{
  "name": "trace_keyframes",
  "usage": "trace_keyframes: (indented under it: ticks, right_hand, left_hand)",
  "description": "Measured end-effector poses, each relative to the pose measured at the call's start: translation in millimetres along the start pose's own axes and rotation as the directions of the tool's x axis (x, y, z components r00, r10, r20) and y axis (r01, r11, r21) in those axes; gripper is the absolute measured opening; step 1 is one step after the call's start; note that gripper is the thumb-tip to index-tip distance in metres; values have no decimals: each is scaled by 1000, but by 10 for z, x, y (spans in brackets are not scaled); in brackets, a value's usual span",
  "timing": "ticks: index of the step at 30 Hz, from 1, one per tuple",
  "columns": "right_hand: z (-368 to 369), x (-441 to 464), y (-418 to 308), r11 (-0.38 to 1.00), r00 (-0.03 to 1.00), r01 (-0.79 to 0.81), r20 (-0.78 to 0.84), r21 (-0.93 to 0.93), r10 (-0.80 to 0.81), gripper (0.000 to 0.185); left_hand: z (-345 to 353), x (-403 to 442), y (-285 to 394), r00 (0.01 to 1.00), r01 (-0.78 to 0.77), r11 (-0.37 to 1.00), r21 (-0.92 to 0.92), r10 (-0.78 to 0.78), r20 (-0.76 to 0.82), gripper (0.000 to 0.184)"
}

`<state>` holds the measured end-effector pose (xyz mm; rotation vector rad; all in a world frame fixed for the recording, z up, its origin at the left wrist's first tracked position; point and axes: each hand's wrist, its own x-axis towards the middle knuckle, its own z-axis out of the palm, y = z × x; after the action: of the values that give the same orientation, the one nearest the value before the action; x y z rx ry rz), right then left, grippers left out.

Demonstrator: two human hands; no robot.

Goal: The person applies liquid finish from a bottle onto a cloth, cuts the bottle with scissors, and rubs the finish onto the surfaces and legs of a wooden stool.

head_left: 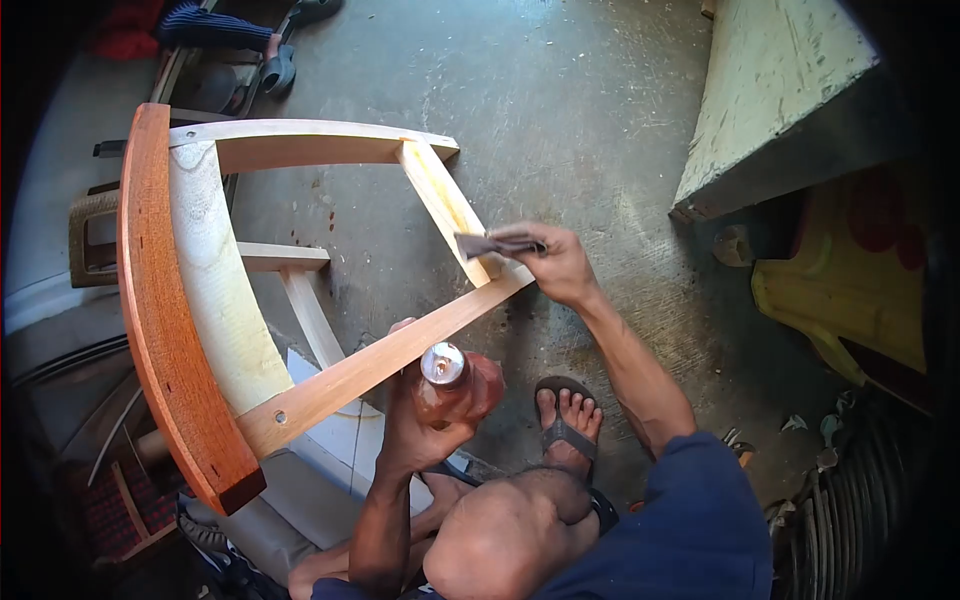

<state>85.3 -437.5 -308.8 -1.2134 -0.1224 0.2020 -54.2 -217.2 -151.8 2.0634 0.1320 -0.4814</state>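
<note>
My left hand (405, 430) is wrapped round a clear bottle (462, 395) of reddish-brown liquid, its mouth facing up. A fingertip of that hand shows at the edge of the long pale rail of a wooden frame (370, 372). Between the fingers of my right hand (566, 268) is a dark folded piece (490, 246), cloth or sandpaper, I cannot tell which. It lies against or just over the short crosspiece (440, 195), which looks yellowish along its face. On the frame's left side, a curved board (165, 310) is reddish-brown; the other parts are pale bare wood.
A worn pale block-like piece of furniture (780, 95) stands at the upper right, with a yellow object (815, 295) below it. Coiled dark tubing or cane (850, 520) lies lower right. Another person's foot (275, 60) shows upper left. Grey concrete floor (560, 110) surrounds the frame.
</note>
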Motion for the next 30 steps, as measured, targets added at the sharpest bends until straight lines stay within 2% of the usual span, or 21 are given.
trace_keyframes:
  ticks: [1,2,4,5,7,8,9,11,13,15,16,18,19,20,22,23,26,27,28,30]
  right_hand:
    - [38,355,11,998,996,54,-69,-32,-57,29]
    - [95,709,38,993,986,97,-132,-61,-104,26]
    - [243,1371,130,993,977,106,-182,-55,-114,25]
    - [292,1536,210,993,977,105,-180,-49,-112,25]
    - [383,1696,353,953,995,64,-56,-297,-84,24]
    - [408,1543,353,947,990,104,-62,-302,-129,25]
    - [385,1265,344,938,982,149,-66,-312,-178,27]
    - [197,531,311,912,981,182,12,-368,-191,32]
    - [115,-293,249,932,993,115,6,-345,-120,38]
    - [133,-639,164,935,994,99,-8,-340,-108,44]
    - [209,-738,137,935,993,109,-6,-338,-118,47]
    - [388,-853,106,953,997,68,-11,-294,-74,52]
    - [549,-951,134,936,984,106,-101,-336,-148,48]
    - [682,-1013,182,916,958,132,-187,-378,-216,44]
    - [830,-768,266,897,934,133,-250,-421,-256,42]
    - [853,-509,276,907,935,100,-274,-408,-227,42]
    - [799,632,405,868,925,218,-189,-447,-330,33]
    - [779,949,384,880,945,186,-167,-437,-282,34]
    - [772,1092,361,890,963,153,-139,-429,-232,34]
    - [757,750,406,859,953,195,-114,-474,-279,35]
  left_hand:
    - [-18,-15,-14,1000,-22,999,35,22,-4,115]
    - [-8,-31,44,1000,-26,1000,-6,26,-11,114]
    - [-11,-30,78,999,-34,999,-39,33,-24,113]
    - [-24,-34,29,999,-35,999,11,35,-9,114]
    - [5,-79,26,1000,-12,999,32,12,-14,117]
    - [19,-102,23,1000,0,999,43,1,-16,118]
    - [48,-120,36,1000,-2,998,-58,1,-16,118]
    - [30,-101,-23,999,-47,998,-42,46,-14,119]
    - [39,-115,-35,998,-60,995,-80,58,-28,119]
    - [23,-119,15,977,-201,979,-24,199,-69,118]
    - [13,-198,20,980,-193,981,-27,191,-58,118]
    - [-67,-377,34,999,12,987,-161,-20,-47,118]
    - [-142,-445,44,996,88,964,-252,-85,22,120]
    - [-177,-479,62,996,85,968,-238,-84,15,120]
    - [-227,-466,82,999,48,959,-278,-42,26,122]
    - [-205,-458,104,992,126,955,-269,-128,10,118]
    - [-250,-476,-62,994,109,974,-199,-105,32,117]
    - [-236,-463,-69,994,106,975,-194,-100,42,117]
    - [-221,-452,-79,994,103,977,-188,-95,52,117]
    - [-215,-426,-83,1000,16,994,-112,-15,13,118]
